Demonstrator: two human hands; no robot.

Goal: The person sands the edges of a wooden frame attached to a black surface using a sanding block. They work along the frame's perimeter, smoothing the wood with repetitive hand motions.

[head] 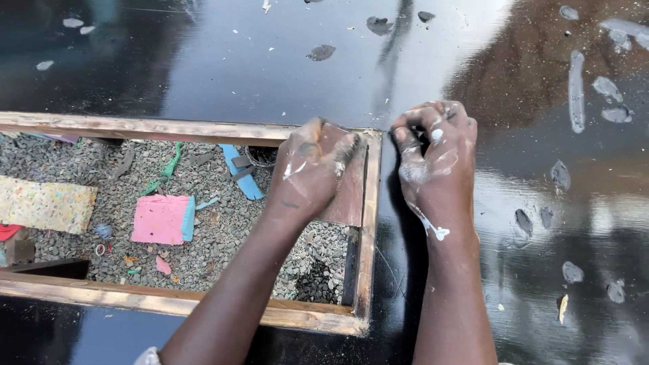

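Seemingly stiff, light and rough enough not to slip, the flat brown rectangular sanding block (pixel 348 186) is pinched by its upper end in the putty-smeared left hand (pixel 311 169) at the wooden frame's (pixel 370 223) two-o'clock corner, its long axis running twelve to six, while the right hand (pixel 436 159) is pressed as an empty fist on the glossy black panel (pixel 284 74).

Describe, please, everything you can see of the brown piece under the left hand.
The brown piece is a flat, thin, reddish-brown sheet that looks like sanding paper or board, dusted pale in places. It lies in the right end of the wooden frame, its edge along the inner rail, over the gravel. The left hand, smeared with white, covers its upper part with bent fingers, so only the right and lower part shows.
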